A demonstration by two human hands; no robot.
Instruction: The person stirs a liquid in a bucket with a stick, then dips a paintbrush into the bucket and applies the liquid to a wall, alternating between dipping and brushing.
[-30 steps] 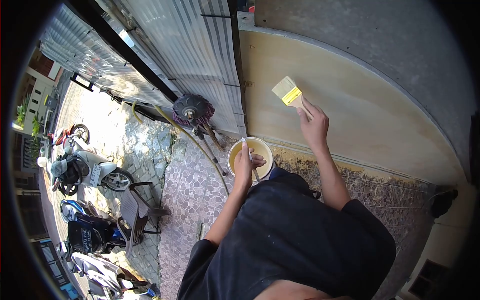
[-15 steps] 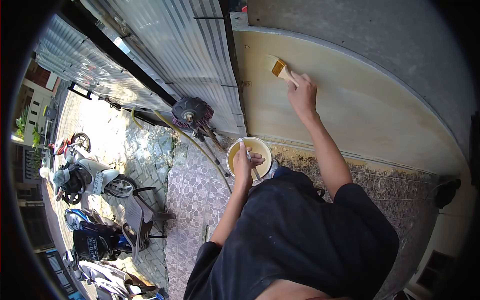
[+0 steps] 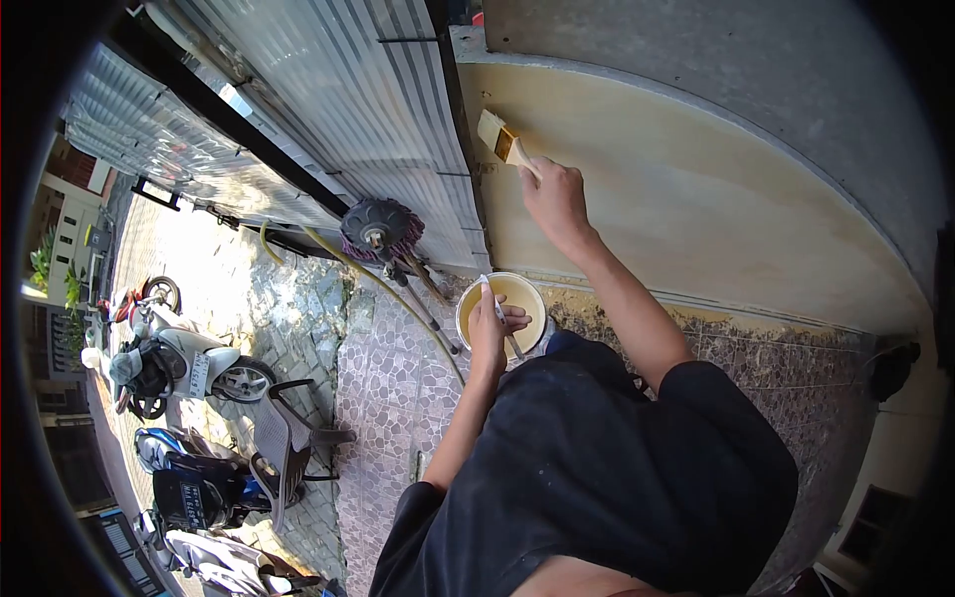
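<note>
Brush [image 3: 500,141] sits gripped in my right hand [image 3: 554,194] at upper center, bristles against the pale board [image 3: 696,189]; my left hand [image 3: 489,328] grips the paint bucket [image 3: 502,298] below.

House forecourt: scooters [image 3: 174,363], paving [image 3: 383,378].

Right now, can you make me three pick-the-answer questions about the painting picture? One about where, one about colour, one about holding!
1. Where is the brush?
A. in the bucket
B. against the cream wall
C. on the floor

2. What colour is the band around the brush?
A. yellow
B. blue
C. green

3. What does the left hand do?
A. hangs free
B. waves
C. holds the bucket rim

Answers: 1 B, bristles press the wall by the shutter. 2 A, a yellow band shows. 3 C, fingers curl over the rim. The right hand grips the handle.
</note>
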